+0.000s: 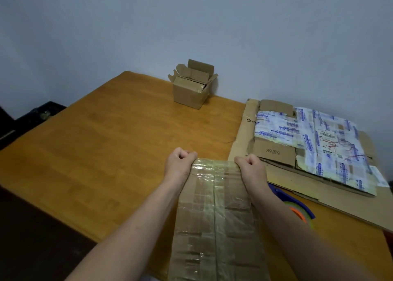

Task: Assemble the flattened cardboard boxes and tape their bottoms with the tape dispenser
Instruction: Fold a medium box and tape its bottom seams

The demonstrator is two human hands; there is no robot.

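Fists curled, my left hand (pixel 180 159) and right hand (pixel 249 162) each clutch a far corner of the tape-covered cardboard box (pixel 214 217) at the near edge of the table (pixel 106 142), tape dispenser (pixel 297 208) just right of it.

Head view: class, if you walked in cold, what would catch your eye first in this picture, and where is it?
First, the left hand and right hand gripping the far corners of a tape-covered cardboard box at the near middle of the table. Next, the small open box standing at the table's far edge by the wall, and the flattened cardboard pile on the right.
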